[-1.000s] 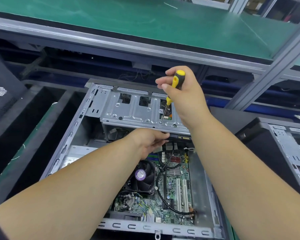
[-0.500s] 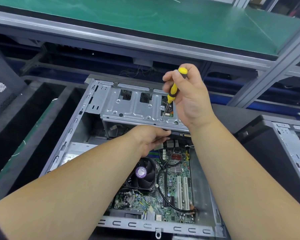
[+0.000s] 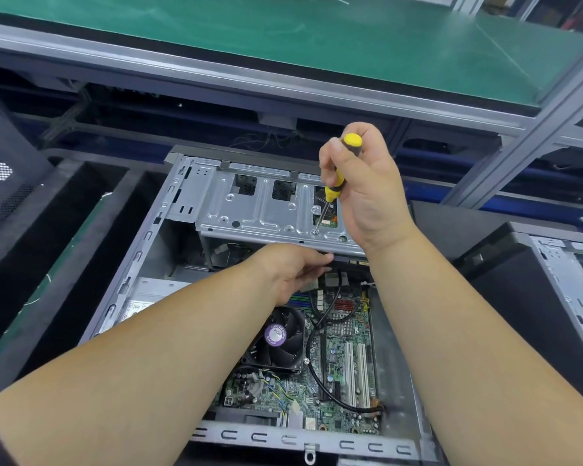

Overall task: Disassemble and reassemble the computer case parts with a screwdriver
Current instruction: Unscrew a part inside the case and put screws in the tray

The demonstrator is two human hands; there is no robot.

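The screwdriver (image 3: 334,183) is standing nearly upright at about twelve o'clock over the open computer case (image 3: 169,230), its tip sitting on a screw (image 3: 315,231) in the silver drive cage (image 3: 266,210). The right hand (image 3: 367,193) is gripping the yellow-and-black handle, its fingers (image 3: 330,163) curling round it from the nine o'clock side. The left hand (image 3: 292,269) is reaching under the cage's near edge at six o'clock, fingers curling against it; whether they are gripping anything, I cannot tell.

Bright, even overhead light, barely any shadows; some glare on the drive cage (image 3: 266,210). Wide-angle bends the edges, forearms look slightly soft.
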